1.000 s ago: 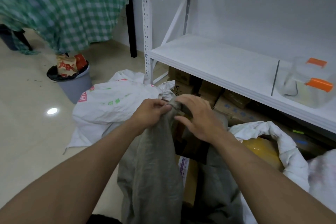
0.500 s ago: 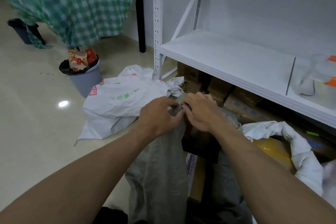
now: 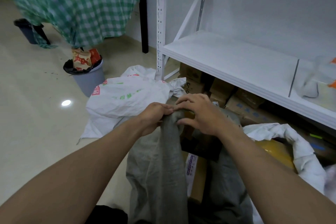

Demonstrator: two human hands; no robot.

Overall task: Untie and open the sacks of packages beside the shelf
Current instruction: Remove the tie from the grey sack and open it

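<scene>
A grey woven sack (image 3: 161, 165) stands in front of me beside the white shelf (image 3: 234, 60). My left hand (image 3: 154, 116) grips the bunched top edge of the grey sack. My right hand (image 3: 200, 112) pinches the same bunched cloth from the right, its fingers spread over the mouth. The sack's mouth gapes, showing a dark package and a cardboard box (image 3: 196, 174) inside. A white printed sack (image 3: 127, 96) lies behind on the floor, its neck knotted. Another white sack (image 3: 294, 143) at the right stands open around a yellow package (image 3: 274, 151).
Cardboard boxes (image 3: 236, 100) fill the space under the shelf's lowest board. A grey waste bin (image 3: 89, 78) stuffed with wrappers stands on the tiled floor at the left. Behind it is a table with a green checked cloth (image 3: 78, 3). A clear container with orange lids (image 3: 320, 82) sits on the shelf.
The view has shifted, so everything sits further right and lower. My right hand's fingers have spread wider over the grey sack's mouth. Both hands keep their hold on the bunched top.
</scene>
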